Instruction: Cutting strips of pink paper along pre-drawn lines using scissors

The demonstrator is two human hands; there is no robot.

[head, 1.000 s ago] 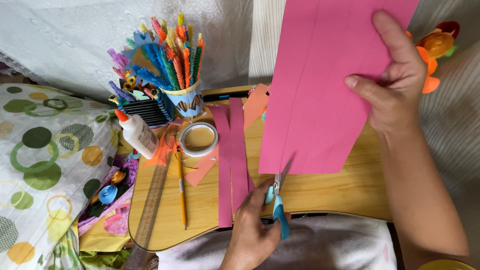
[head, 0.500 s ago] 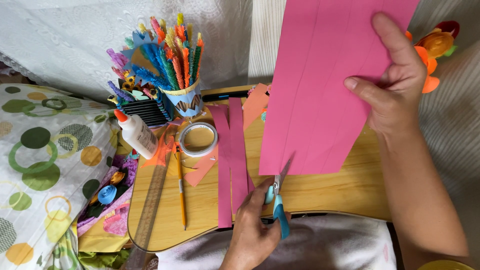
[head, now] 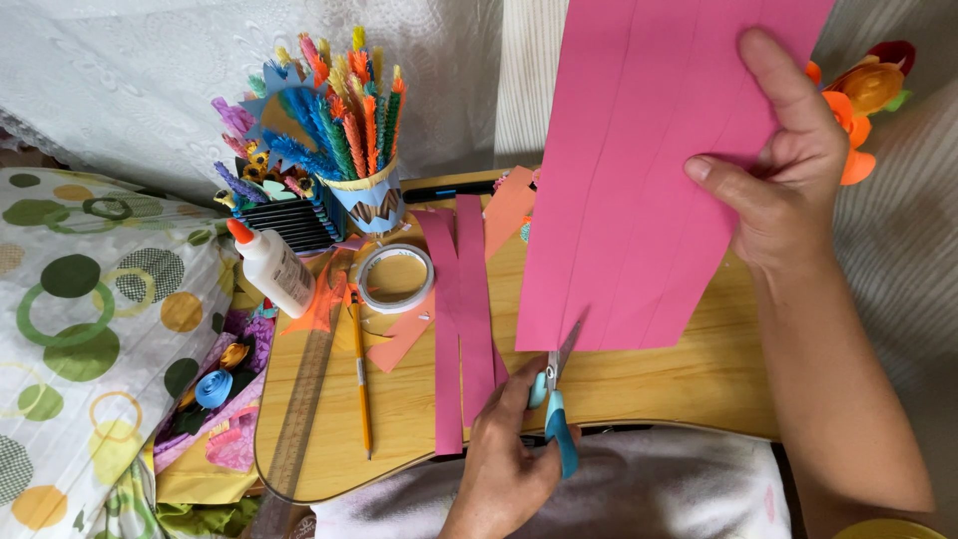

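Note:
My right hand (head: 788,170) holds up a large pink paper sheet (head: 639,180) by its right edge; faint lines run down its length. My left hand (head: 504,454) grips blue-handled scissors (head: 555,409), whose blades point up and touch the sheet's lower edge near the left corner. Two long pink strips (head: 461,319) lie flat on the wooden lap table (head: 679,384), just left of the scissors.
On the table's left side are a tape roll (head: 395,278), a white glue bottle with an orange cap (head: 269,265), a pencil (head: 360,369) and a ruler (head: 299,409). A cup of colourful fringed paper sticks (head: 344,130) stands behind. Orange paper flowers (head: 868,90) sit far right.

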